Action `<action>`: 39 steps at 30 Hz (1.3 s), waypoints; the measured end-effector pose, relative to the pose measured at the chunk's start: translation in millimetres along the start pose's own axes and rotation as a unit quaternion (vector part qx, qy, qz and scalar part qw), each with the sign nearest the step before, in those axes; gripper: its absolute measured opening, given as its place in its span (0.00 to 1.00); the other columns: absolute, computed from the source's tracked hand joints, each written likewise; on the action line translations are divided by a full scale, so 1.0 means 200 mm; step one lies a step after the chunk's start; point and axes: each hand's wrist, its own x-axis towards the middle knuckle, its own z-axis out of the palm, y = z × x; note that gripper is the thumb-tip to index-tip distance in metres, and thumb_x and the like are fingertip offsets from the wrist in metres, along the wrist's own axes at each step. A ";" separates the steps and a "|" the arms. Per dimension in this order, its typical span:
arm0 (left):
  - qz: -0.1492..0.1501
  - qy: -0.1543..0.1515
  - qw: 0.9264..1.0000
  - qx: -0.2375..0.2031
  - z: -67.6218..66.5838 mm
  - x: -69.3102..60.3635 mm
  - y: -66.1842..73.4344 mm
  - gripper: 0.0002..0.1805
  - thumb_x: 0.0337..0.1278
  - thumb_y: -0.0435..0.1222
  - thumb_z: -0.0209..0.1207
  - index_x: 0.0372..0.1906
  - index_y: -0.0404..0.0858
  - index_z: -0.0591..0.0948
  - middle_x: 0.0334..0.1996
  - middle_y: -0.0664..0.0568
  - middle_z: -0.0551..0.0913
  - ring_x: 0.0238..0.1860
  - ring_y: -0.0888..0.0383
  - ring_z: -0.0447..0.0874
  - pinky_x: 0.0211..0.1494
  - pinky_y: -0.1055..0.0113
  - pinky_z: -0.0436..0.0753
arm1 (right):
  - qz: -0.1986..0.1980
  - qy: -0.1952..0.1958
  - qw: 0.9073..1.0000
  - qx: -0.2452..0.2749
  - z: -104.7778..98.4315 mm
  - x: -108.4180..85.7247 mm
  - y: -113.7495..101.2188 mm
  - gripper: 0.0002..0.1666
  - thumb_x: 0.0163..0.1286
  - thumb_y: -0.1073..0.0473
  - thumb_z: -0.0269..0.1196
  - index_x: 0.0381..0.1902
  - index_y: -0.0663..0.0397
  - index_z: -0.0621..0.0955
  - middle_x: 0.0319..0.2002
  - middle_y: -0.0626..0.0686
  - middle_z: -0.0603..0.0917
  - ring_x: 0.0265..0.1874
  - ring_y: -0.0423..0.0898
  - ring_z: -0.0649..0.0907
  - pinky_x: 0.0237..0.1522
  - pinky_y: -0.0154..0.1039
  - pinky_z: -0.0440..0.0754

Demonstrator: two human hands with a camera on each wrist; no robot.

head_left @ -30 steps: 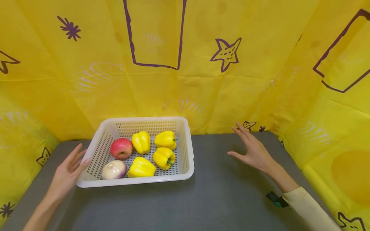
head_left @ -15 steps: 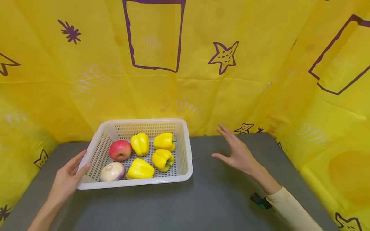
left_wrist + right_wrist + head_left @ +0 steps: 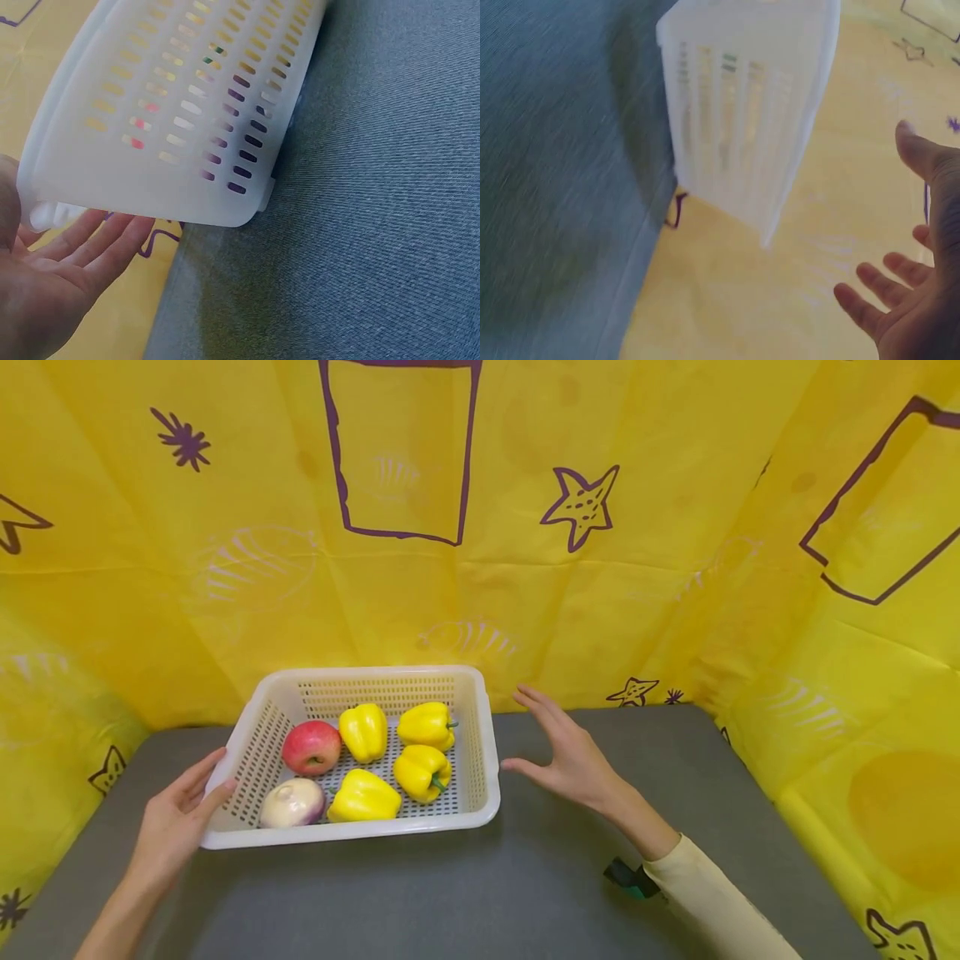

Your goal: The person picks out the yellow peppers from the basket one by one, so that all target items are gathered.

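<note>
a: what could go wrong near the yellow cloth?

b: on the desk, toward the back, the basket might tip if you lift just one side. your left hand pinches its left rim; your right hand, spread wide and holding nothing, is just beside the right rim. then the yellow peppers, turnip and apple could roll.

a: any room?

b: behind, it's tight. you have room in front and to the right.

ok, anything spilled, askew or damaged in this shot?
Nothing stands out: the white plastic basket stands upright on the gray table; the red apple, four yellow bell peppers and apparent purple-white turnip lie inside; no damage shows.
</note>
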 end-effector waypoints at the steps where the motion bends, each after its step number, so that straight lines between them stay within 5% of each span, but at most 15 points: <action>1: 0.000 0.000 1.000 0.000 0.00 0.00 0.00 0.36 0.70 0.47 0.55 0.75 0.37 0.59 0.67 0.28 0.62 0.40 0.91 0.68 0.36 0.85 0.74 | -0.003 -0.002 1.000 0.001 0.01 0.01 -0.01 0.54 0.54 0.46 0.76 0.74 0.51 0.63 0.73 0.54 0.63 0.69 0.53 0.67 0.61 0.56 0.71; 18: -0.035 -0.006 0.999 -0.002 -0.01 0.02 0.02 0.39 0.65 0.51 0.59 0.76 0.44 0.60 0.66 0.29 0.64 0.36 0.84 0.74 0.32 0.75 0.79 | -0.021 -0.063 0.998 0.021 0.24 0.16 -0.17 0.53 0.54 0.45 0.76 0.72 0.53 0.64 0.72 0.53 0.64 0.68 0.51 0.69 0.60 0.49 0.74; 22: -0.041 -0.004 0.999 -0.005 -0.01 0.02 0.01 0.41 0.61 0.49 0.64 0.76 0.46 0.61 0.56 0.51 0.82 0.34 0.79 0.78 0.31 0.70 0.81 | -0.013 -0.093 0.995 0.028 0.28 0.19 -0.22 0.52 0.55 0.45 0.75 0.72 0.53 0.64 0.72 0.53 0.63 0.68 0.50 0.69 0.63 0.48 0.72; 26: -0.036 -0.008 0.999 -0.020 -0.01 0.01 0.01 0.41 0.60 0.49 0.65 0.75 0.46 0.62 0.40 0.79 0.77 0.34 0.79 0.79 0.31 0.69 0.81 | -0.001 -0.111 0.994 0.021 0.31 0.21 -0.25 0.52 0.55 0.45 0.75 0.72 0.52 0.64 0.72 0.54 0.64 0.69 0.50 0.67 0.63 0.46 0.72; 39: -0.039 0.000 0.999 -0.038 -0.01 0.01 0.00 0.39 0.60 0.49 0.65 0.75 0.51 0.63 0.36 0.84 0.75 0.33 0.79 0.79 0.31 0.71 0.80 | 0.059 -0.168 0.981 -0.078 0.42 0.25 -0.32 0.50 0.55 0.42 0.74 0.69 0.55 0.67 0.67 0.57 0.69 0.63 0.52 0.74 0.61 0.44 0.74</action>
